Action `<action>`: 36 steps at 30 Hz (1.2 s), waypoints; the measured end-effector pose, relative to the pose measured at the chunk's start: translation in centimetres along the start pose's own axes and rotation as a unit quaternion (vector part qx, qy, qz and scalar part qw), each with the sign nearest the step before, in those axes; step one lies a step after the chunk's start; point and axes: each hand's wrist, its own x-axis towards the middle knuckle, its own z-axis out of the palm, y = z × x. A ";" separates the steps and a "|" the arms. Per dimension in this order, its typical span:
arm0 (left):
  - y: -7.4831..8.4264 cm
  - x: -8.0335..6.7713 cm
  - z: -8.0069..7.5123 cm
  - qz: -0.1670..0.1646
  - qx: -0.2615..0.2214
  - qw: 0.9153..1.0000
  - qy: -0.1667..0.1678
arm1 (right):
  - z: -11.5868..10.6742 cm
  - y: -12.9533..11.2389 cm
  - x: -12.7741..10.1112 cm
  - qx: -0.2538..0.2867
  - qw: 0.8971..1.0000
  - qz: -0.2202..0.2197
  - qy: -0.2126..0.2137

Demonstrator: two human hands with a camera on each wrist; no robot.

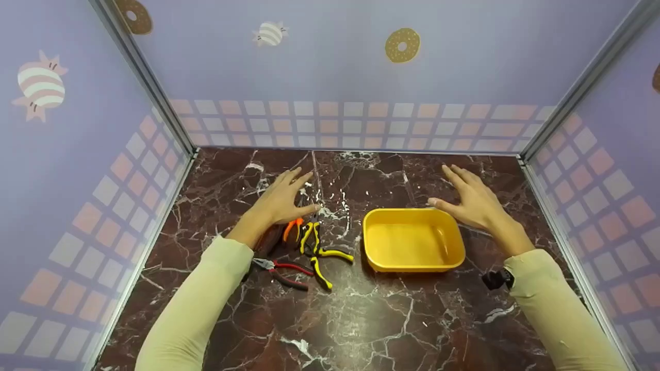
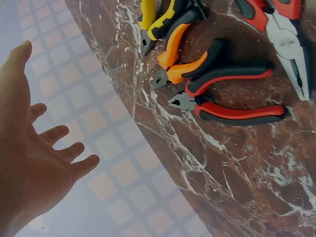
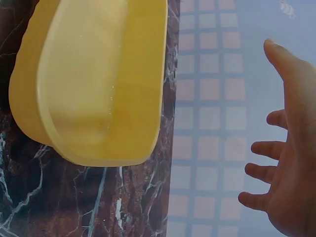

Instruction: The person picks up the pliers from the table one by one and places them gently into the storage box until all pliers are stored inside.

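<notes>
My left hand (image 1: pixel 281 201) hovers with fingers spread above the left side of the tabletop, holding nothing. Below and beside it lies a group of pliers: yellow-and-black pliers (image 1: pixel 336 253), red-handled long-nose pliers (image 1: pixel 265 264) and orange-handled cutters (image 1: pixel 292 226), partly covered by the hand. Red-and-black diagonal cutters (image 2: pixel 237 113) show fully in the left wrist view; in the head view my left arm mostly hides them. On the other side, my right hand (image 1: pixel 474 203) is held with straight fingers and bare palm, just beyond the right corner of a yellow plastic bin (image 1: pixel 407 242), which has nothing in it.
The dark red marble-patterned tabletop (image 1: pixel 361 319) is bounded by lilac panels with a checked band (image 1: pixel 340 123) at the back and both sides. Metal corner posts (image 1: pixel 170 113) stand at the back. A small black object (image 1: pixel 495 280) is at the right wrist.
</notes>
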 end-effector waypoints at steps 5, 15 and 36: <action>-0.6 -0.5 0.0 -0.007 -0.005 1.000 -0.004 | 0.3 0.1 -0.2 0.032 0.999 0.000 -0.003; -2.2 -1.8 0.9 -0.019 -0.007 1.000 -0.017 | 0.7 0.6 -0.4 0.055 0.998 0.000 -0.010; -4.3 -4.1 3.2 -0.039 0.010 0.998 -0.045 | 2.1 2.9 -1.2 0.095 0.995 -0.003 -0.021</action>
